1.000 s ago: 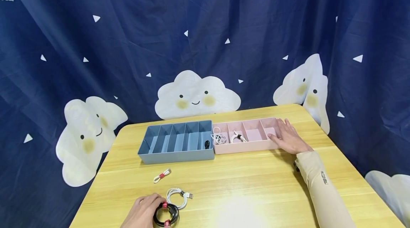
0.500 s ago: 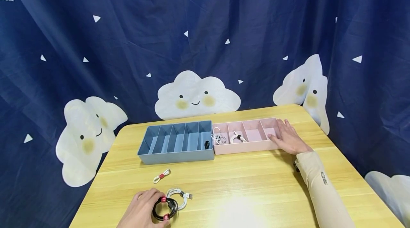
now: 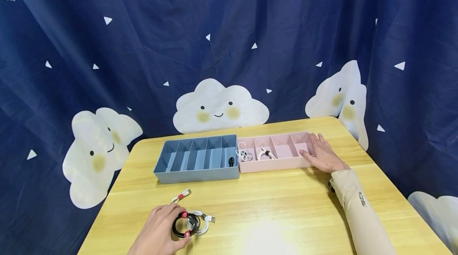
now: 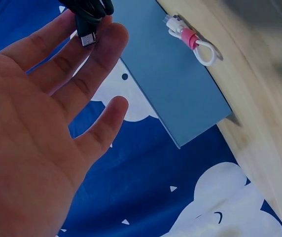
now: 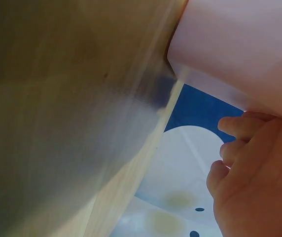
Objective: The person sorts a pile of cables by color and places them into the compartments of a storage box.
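Note:
My left hand [image 3: 157, 229] pinches a coiled black cable [image 3: 176, 232] between thumb and fingers, above the near left of the table. Two red ties bind the coil. Its small metal plug [image 4: 88, 39] shows in the left wrist view. Behind the coil lies a white coiled cable [image 3: 204, 229] with a dark tie, partly covered. A short white cable [image 3: 185, 193] with a red tie lies just beyond. My right hand [image 3: 323, 155] holds the right end of the pink divided box [image 3: 275, 164], thumb over its rim and fingers along the outer side.
A blue divided box [image 3: 200, 175] stands against the pink box's left end, a small black cable [image 3: 231, 162] in its right compartment. White cables [image 3: 266, 153] lie in the pink box's two left compartments. Behind the wooden table [image 3: 286, 207] hangs a blue curtain [image 3: 229, 40].
My left hand has taken the black coil between thumb and fingers and moved it slightly up and away, over part of the white coiled cable. The right hand has stayed on the pink box.

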`<state>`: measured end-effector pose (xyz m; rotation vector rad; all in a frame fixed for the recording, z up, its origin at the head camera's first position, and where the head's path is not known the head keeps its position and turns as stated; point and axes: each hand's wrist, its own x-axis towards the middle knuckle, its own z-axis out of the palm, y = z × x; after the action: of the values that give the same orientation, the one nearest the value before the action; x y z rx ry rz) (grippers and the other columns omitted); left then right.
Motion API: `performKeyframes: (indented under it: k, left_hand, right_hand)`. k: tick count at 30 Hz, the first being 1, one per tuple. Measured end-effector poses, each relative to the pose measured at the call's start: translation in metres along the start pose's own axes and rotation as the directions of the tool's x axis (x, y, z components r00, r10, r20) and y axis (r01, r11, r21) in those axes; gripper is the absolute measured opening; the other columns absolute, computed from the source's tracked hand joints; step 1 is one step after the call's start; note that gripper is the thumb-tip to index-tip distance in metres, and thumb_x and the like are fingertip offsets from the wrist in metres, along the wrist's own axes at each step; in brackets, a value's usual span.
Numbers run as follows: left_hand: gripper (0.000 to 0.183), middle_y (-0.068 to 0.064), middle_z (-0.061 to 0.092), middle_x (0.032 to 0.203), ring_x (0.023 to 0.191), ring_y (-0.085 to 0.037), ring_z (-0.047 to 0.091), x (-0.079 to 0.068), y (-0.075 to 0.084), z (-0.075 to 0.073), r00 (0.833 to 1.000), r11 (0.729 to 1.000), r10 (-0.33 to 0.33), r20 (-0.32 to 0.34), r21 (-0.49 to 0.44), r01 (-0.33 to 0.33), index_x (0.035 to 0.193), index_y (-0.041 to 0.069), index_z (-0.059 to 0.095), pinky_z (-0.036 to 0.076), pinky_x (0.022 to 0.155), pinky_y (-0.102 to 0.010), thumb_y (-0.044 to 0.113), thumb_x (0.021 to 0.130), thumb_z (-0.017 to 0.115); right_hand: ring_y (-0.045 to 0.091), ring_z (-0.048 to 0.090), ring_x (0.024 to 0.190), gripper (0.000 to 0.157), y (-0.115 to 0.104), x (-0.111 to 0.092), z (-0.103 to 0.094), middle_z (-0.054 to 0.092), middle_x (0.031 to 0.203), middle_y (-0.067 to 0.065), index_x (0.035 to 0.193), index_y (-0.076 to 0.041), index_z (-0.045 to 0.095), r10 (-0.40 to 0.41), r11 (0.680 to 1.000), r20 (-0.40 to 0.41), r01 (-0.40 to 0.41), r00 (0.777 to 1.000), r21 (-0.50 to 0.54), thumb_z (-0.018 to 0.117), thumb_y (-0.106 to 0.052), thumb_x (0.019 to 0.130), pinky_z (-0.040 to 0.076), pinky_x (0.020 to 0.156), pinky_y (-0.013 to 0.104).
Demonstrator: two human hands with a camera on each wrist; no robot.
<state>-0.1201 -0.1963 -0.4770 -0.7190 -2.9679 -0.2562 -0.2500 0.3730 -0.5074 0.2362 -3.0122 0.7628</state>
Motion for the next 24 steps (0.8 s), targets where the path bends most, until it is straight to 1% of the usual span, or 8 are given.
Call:
performKeyframes:
  k: [4, 7, 14, 18, 21, 24]
  left_hand:
    - [0.057, 0.007, 0.068, 0.114, 0.11, -0.02, 0.065, 0.004, 0.001, -0.002, 1.0, 1.0, -0.018, 0.019, -0.011, 0.018, 0.11, 0.022, 0.07, 0.047, 0.101, -0.052, 0.062, 0.071, 0.084]
    - [0.059, 0.005, 0.068, 0.116, 0.112, -0.021, 0.065, 0.006, 0.002, -0.003, 1.0, 1.0, -0.013, 0.013, -0.008, 0.013, 0.111, 0.02, 0.071, 0.047, 0.101, -0.052, 0.062, 0.071, 0.084]
    - [0.061, 0.009, 0.066, 0.11, 0.105, -0.013, 0.064, 0.011, 0.001, -0.006, 0.998, 0.999, 0.029, -0.049, 0.016, -0.028, 0.113, 0.021, 0.07, 0.048, 0.101, -0.049, 0.062, 0.07, 0.085]
    - [0.066, 0.008, 0.067, 0.11, 0.105, -0.014, 0.065, 0.017, 0.001, -0.008, 0.994, 0.998, 0.053, -0.093, 0.028, -0.05, 0.117, 0.019, 0.071, 0.048, 0.1, -0.048, 0.06, 0.068, 0.086]
    - [0.066, 0.008, 0.068, 0.11, 0.104, -0.014, 0.065, 0.022, 0.001, -0.01, 0.989, 0.997, 0.076, -0.127, 0.035, -0.073, 0.117, 0.017, 0.071, 0.048, 0.1, -0.047, 0.057, 0.067, 0.088]
    - [0.065, 0.007, 0.067, 0.11, 0.105, -0.012, 0.064, 0.026, 0.001, -0.012, 0.985, 0.995, 0.092, -0.146, 0.045, -0.087, 0.118, 0.017, 0.071, 0.047, 0.101, -0.046, 0.055, 0.067, 0.088]
  right_hand:
    - [0.059, 0.0, 0.155, 0.096, -0.001, 0.0, -0.001, 0.009, 0.165, 0.041, 0.158, 0.017, 0.007, -0.004, 1.0, -0.005, 0.004, 1.0, 0.001, 0.048, -0.05, 0.104, 0.007, 0.124, 0.071]
    - [0.06, 0.002, 0.154, 0.095, -0.001, 0.0, 0.0, 0.01, 0.165, 0.041, 0.158, 0.017, 0.008, -0.006, 1.0, -0.011, 0.006, 1.0, -0.01, 0.048, -0.05, 0.104, 0.008, 0.124, 0.071]
    - [0.06, 0.004, 0.154, 0.093, 0.0, -0.001, 0.001, 0.013, 0.165, 0.04, 0.158, 0.017, 0.011, -0.003, 1.0, -0.026, 0.003, 1.0, -0.011, 0.05, -0.049, 0.103, 0.01, 0.123, 0.071]
    - [0.059, 0.003, 0.155, 0.094, -0.001, 0.0, 0.0, 0.012, 0.165, 0.04, 0.158, 0.017, 0.01, -0.005, 1.0, -0.02, 0.005, 1.0, -0.015, 0.049, -0.049, 0.104, 0.009, 0.124, 0.07]
    - [0.059, 0.002, 0.155, 0.093, -0.001, 0.001, -0.001, 0.012, 0.165, 0.04, 0.158, 0.017, 0.01, -0.003, 1.0, -0.013, 0.002, 1.0, -0.02, 0.048, -0.049, 0.104, 0.008, 0.124, 0.07]
    - [0.059, 0.002, 0.155, 0.093, -0.001, 0.002, -0.001, 0.012, 0.165, 0.04, 0.158, 0.017, 0.01, 0.001, 1.0, -0.008, -0.001, 1.0, -0.025, 0.048, -0.049, 0.104, 0.008, 0.124, 0.069]
